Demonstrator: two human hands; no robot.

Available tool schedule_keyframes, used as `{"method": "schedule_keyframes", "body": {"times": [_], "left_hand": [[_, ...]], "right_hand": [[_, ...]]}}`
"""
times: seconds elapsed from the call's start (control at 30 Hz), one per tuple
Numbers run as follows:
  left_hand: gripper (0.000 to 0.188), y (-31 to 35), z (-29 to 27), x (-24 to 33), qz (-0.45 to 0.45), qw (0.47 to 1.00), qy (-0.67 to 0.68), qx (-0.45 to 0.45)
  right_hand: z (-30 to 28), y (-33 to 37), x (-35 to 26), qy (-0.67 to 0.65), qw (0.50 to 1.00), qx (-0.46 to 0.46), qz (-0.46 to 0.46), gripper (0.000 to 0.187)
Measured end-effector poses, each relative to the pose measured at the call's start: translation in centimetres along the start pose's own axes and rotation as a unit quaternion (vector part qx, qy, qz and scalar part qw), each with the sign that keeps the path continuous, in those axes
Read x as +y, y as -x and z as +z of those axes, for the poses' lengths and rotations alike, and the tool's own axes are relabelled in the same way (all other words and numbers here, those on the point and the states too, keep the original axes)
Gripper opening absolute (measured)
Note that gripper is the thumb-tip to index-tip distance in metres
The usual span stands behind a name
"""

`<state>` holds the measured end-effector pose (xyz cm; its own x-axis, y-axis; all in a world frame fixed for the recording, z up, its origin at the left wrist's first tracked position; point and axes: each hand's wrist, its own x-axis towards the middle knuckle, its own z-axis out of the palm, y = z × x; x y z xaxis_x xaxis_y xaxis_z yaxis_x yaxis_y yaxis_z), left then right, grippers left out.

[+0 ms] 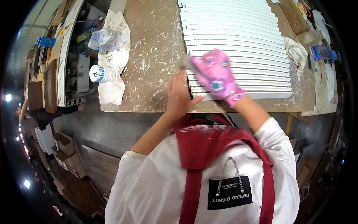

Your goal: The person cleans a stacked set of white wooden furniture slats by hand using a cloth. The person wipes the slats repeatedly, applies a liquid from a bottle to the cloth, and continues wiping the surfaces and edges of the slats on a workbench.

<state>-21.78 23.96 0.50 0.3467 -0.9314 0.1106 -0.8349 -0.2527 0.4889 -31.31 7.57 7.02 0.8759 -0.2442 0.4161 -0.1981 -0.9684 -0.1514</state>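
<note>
White slats [238,48] lie side by side in a long row on a worn brown work table [149,48], their left ends lined up along a dark edge. My bare left hand [179,91] rests flat against those left ends near the table's front, fingers pointing away and thumb spread over the nearest slats. My right hand [216,74], in a pink flowered glove, is over the left part of the slats with its fingers closed. A blurred greyish thing [190,62] shows at its fingertips; its kind cannot be made out.
At left, a white and blue tub [99,73] and clear plastic bottles [104,40] stand on a stained white cloth [115,87]. To the right are a crumpled rag [297,52], a blue-labelled bottle [323,53] and a wooden board [293,16]. Cardboard boxes [69,156] stand below left.
</note>
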Motion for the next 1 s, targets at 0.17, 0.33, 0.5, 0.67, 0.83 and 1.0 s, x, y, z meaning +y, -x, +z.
{"method": "schedule_keyframes", "body": {"times": [0.17, 0.33, 0.5, 0.67, 0.83, 1.0], "left_hand": [[0.103, 0.5, -0.3, -1.0, -0.010, 1.000, -0.009, -0.004], [0.107, 0.0, -0.9, -1.1, -0.017, 0.998, 0.024, -0.047], [0.101, 0.2, -0.1, -1.2, -0.011, 0.999, -0.015, -0.031], [0.101, 0.1, -0.5, -0.4, -0.024, 0.998, -0.023, -0.048], [0.105, 0.2, -0.2, -1.4, -0.009, 0.999, -0.028, -0.022], [0.105, 0.5, -1.1, -1.3, -0.032, 0.996, -0.070, -0.043]], "right_hand": [[-1.8, 3.7, 6.9, 0.014, 0.988, -0.005, 0.156, 0.031], [-4.0, 4.1, 2.8, 0.027, 0.995, -0.027, 0.088, 0.044], [-2.6, 7.7, -1.6, -0.092, 0.989, -0.043, 0.108, 0.035], [-10.9, 20.9, 14.7, 0.272, 0.928, -0.063, 0.247, 0.034], [-11.5, 21.9, 19.5, 0.054, 0.912, 0.088, 0.397, 0.049], [-3.1, 1.5, 5.1, -0.271, 0.924, -0.034, 0.268, 0.042]]}}
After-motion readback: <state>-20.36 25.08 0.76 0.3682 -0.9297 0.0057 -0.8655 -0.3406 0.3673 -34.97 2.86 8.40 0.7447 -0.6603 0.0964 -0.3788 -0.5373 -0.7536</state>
